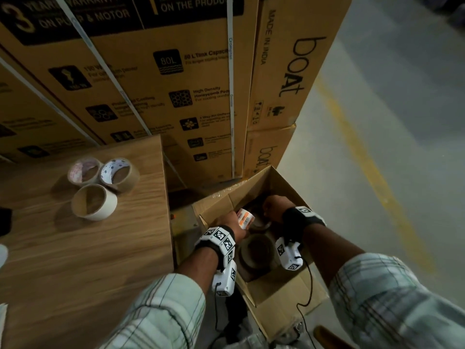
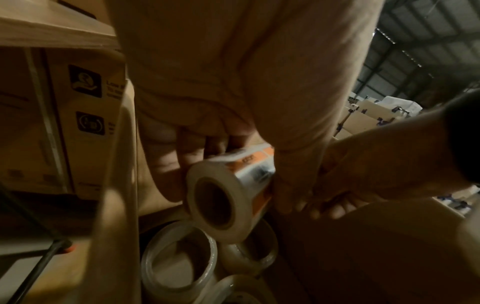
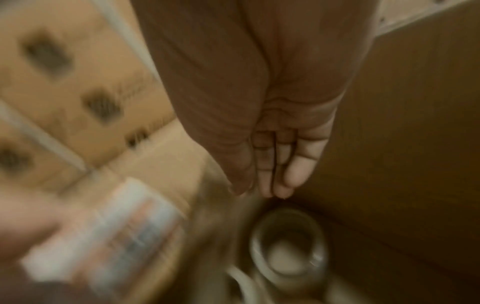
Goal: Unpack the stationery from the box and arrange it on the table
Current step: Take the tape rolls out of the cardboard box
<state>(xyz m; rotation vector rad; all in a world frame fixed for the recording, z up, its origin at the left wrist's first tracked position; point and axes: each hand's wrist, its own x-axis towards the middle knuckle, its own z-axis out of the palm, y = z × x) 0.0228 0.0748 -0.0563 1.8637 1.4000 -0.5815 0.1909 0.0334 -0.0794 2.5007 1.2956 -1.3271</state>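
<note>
An open cardboard box (image 1: pixel 284 290) stands on the floor to the right of the wooden table (image 1: pixel 88 260). My left hand (image 1: pixel 230 221) grips a white label roll with orange print (image 1: pixel 245 217) just above the box's left side. In the left wrist view, its fingers (image 2: pixel 189 158) and thumb wrap that label roll (image 2: pixel 228 191). My right hand (image 1: pixel 273 209) reaches down into the box beside it. Its fingers (image 3: pixel 270 176) are straight and together, holding nothing, above a clear tape roll (image 3: pixel 288 244). More tape rolls (image 2: pixel 179 265) lie at the bottom of the box.
Three tape rolls (image 1: pixel 84 171) (image 1: pixel 120 174) (image 1: pixel 94 202) sit grouped on the table's far part. Tall stacked cartons (image 1: pixel 176 84) rise close behind the table and box. Bare concrete floor with a yellow line (image 1: pixel 377 172) lies to the right.
</note>
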